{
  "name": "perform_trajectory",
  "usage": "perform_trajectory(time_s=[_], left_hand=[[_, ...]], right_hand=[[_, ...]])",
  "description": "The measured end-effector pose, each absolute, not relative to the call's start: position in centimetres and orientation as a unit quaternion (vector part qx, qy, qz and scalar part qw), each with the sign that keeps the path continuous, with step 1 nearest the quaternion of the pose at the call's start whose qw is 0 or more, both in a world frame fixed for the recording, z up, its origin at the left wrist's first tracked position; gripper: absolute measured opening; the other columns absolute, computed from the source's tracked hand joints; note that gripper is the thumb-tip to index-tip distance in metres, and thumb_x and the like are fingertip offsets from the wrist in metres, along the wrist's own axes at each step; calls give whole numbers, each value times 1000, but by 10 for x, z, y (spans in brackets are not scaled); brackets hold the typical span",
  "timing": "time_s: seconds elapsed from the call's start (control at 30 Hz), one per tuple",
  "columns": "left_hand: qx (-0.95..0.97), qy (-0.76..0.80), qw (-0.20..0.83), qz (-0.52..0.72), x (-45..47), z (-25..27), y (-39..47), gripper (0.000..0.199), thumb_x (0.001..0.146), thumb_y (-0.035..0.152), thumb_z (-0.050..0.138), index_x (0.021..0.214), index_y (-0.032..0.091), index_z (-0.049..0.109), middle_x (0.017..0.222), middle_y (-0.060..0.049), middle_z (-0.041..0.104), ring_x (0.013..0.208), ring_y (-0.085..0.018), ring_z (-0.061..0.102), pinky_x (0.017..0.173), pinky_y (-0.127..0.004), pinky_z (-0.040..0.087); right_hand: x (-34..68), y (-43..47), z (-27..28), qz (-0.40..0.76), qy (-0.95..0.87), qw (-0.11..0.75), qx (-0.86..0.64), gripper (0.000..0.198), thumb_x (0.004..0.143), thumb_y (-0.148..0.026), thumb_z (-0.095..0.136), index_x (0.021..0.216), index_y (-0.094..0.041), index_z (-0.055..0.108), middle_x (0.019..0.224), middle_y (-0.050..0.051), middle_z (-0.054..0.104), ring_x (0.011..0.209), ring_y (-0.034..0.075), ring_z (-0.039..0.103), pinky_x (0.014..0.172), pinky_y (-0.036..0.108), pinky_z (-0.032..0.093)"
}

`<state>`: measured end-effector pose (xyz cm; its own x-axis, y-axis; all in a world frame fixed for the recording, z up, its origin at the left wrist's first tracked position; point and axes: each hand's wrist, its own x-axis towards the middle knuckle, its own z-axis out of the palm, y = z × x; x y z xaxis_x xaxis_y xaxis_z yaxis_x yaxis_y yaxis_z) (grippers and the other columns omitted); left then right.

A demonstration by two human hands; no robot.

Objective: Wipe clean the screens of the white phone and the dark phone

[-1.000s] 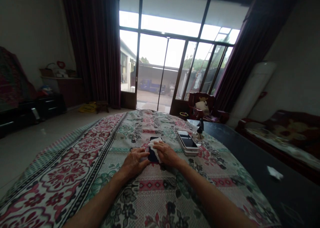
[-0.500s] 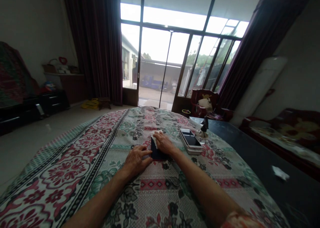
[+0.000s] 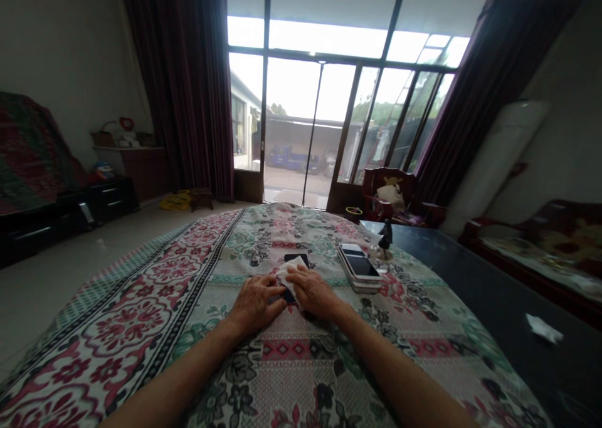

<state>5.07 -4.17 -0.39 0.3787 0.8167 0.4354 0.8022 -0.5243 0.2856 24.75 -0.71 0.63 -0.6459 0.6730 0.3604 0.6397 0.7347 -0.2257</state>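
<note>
Phone (image 3: 295, 258), dark and flat, lies on the cloth-covered bench (image 3: 329, 371), partly hidden under white tissue (image 3: 288, 271). The right hand (image 3: 310, 288) curls its fingers onto the tissue; the left hand (image 3: 256, 299), fingers loosely spread, touches the phone's left edge. Stacked devices (image 3: 360, 267) sit right, a dark figurine (image 3: 385, 235) beyond.

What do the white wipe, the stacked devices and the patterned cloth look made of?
White wipe: matte paper or thin cloth, judging by its creases.
Stacked devices: probably glass-topped, since the dark face looks glossy; casing material unclear.
Patterned cloth: likely matte woven fabric, given its texture and wrinkles.
</note>
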Motion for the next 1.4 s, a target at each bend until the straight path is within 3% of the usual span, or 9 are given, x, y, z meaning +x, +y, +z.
perform_trajectory(time_s=[0.33, 0.5, 0.83, 1.0, 1.27, 1.4], left_hand=[[846, 457, 9, 273, 49, -2, -43, 27, 86, 34, 59, 109, 27, 71, 111, -7, 65, 102, -23, 58, 95, -38, 46], [844, 453, 6, 286, 47, -8, -39, 29, 87, 40, 58, 110, 28, 70, 111, -7, 65, 105, -24, 58, 95, -40, 46], [841, 453, 2, 296, 46, -11, -38, 27, 85, 38, 60, 108, 28, 71, 112, -7, 66, 104, -24, 59, 94, -39, 47], [844, 452, -5, 289, 48, -11, -38, 28, 85, 37, 60, 108, 25, 72, 111, -8, 66, 104, -25, 59, 93, -41, 48], [843, 448, -13, 299, 48, -14, -37, 29, 86, 39, 58, 108, 26, 71, 108, -7, 67, 103, -25, 59, 93, -42, 48], [842, 451, -9, 296, 49, -12, -39, 29, 86, 38, 58, 109, 26, 71, 109, -8, 66, 104, -25, 58, 93, -42, 48]], right_hand=[[251, 22, 2, 37, -867, 255, -426, 36, 91, -13, 39, 118, -20, 61, 137, 7, 54, 129, 22, 44, 108, 41, 35], [258, 25, 5, 46, -840, 264, -471, 38, 91, -11, 37, 121, -15, 60, 140, 12, 50, 131, 22, 42, 112, 43, 30], [248, -2, 11, 26, -854, 239, -462, 34, 89, -10, 40, 116, -15, 61, 137, 13, 53, 126, 23, 46, 107, 40, 36], [247, 2, 11, 23, -864, 240, -442, 31, 89, -10, 40, 109, -19, 63, 130, 9, 57, 120, 22, 49, 102, 38, 40], [251, 19, 7, 29, -841, 247, -481, 35, 90, -12, 40, 120, -19, 59, 139, 8, 51, 126, 22, 46, 105, 39, 37], [256, 15, 14, 40, -849, 239, -470, 30, 88, -11, 43, 106, -18, 66, 131, 9, 58, 117, 21, 54, 100, 34, 41]])
